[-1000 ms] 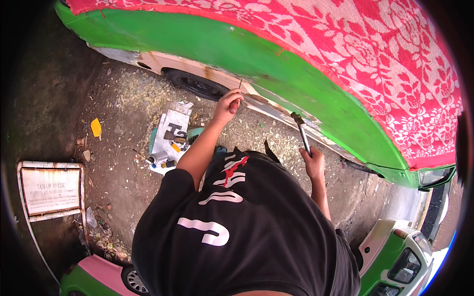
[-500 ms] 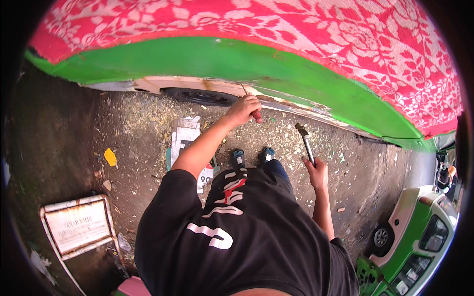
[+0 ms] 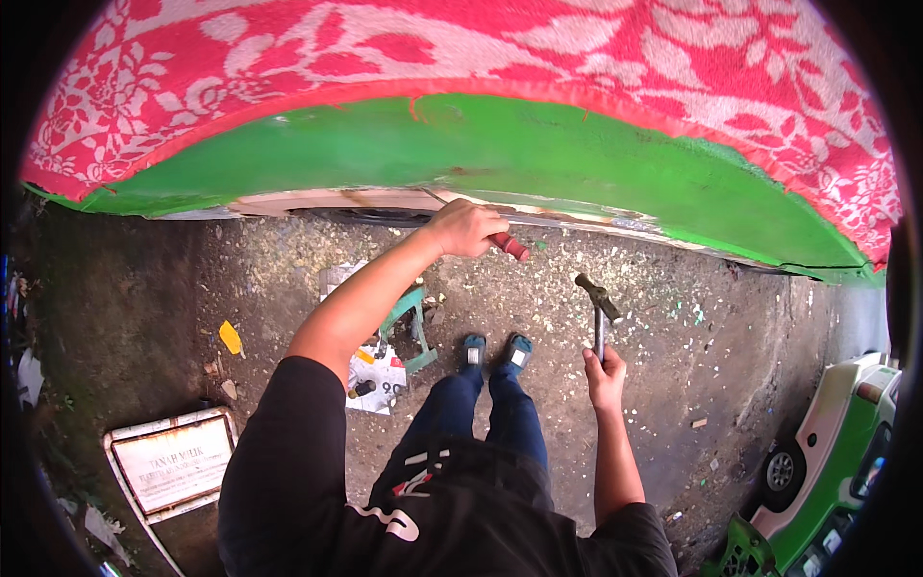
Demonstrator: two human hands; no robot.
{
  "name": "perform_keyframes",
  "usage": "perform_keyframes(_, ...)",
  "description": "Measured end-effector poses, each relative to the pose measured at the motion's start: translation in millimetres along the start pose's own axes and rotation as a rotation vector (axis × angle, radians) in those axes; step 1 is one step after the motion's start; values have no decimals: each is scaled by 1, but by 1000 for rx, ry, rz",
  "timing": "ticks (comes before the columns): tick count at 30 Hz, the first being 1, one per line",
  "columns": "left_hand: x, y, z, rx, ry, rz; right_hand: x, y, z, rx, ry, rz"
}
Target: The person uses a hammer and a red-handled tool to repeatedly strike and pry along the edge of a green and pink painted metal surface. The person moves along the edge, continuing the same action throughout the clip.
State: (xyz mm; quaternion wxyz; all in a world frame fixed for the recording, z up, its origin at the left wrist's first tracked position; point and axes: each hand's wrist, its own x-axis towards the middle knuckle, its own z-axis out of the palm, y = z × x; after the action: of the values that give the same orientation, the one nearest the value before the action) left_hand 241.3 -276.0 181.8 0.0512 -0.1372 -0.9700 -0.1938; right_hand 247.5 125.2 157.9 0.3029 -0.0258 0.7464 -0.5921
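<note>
Change over the last second: the hammer [image 3: 599,313], overlapping the van's sill [image 3: 332,200] in view earlier, is now well clear, right of centre above the chip-strewn ground [image 3: 692,365]. The red tool [image 3: 512,247], near upright earlier, now slants, thin shaft toward the sill at upper centre; cannot tell if its tip touches. Reading: no blow landing at this moment, tool probably being re-angled.
Left hand [image 3: 463,229]: fingers wrapped round the red tool. Right hand [image 3: 605,377]: closed about the hammer's slim shaft.
Materials: panel [image 3: 481,135] green, curved, lightly scuffed; sill pale, patchy, rust-stained; cloth [image 3: 385,48] across frame top pink-red, floral, woven-looking; hammer head dull metal
</note>
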Motion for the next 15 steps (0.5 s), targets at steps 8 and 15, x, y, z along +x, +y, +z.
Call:
perform_keyframes(8,0,-3,16,74,-66,49,22,30,49,313,16,-18)
perform_keyframes(15,1,-4,26,169,-51,88,13,84,83,382,86,-47)
